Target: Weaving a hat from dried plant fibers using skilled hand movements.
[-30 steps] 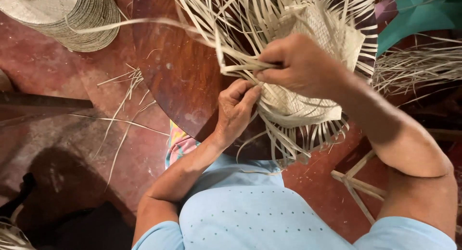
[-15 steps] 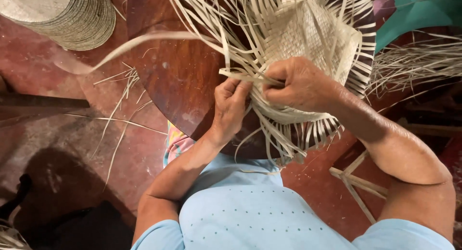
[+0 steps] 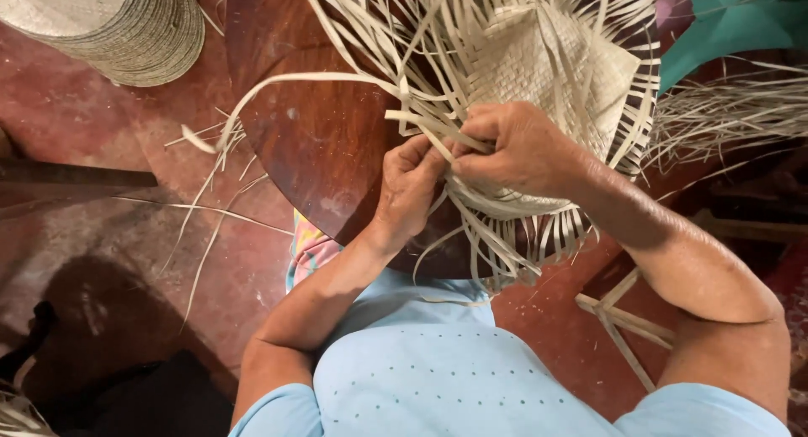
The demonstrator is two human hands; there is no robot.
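Observation:
A half-woven straw hat (image 3: 547, 66) with many loose pale strips sticking out lies on a round dark wooden table (image 3: 311, 134). My left hand (image 3: 410, 189) pinches straw strips at the hat's near edge. My right hand (image 3: 518, 151) is closed over the same edge, fingers meeting those of the left hand. One long strip (image 3: 278, 87) curves away to the left over the table.
A stack of finished woven hats (image 3: 109, 24) sits on the red floor at the top left. Loose straw bits (image 3: 210, 193) lie on the floor. A bundle of straw (image 3: 732, 109) and teal cloth (image 3: 741, 16) are at the right. A wooden frame (image 3: 623, 319) stands by my right arm.
The hat has shifted slightly, both hands have drawn closer together at its edge, and the long strip on the left has swung lower and curled over the table.

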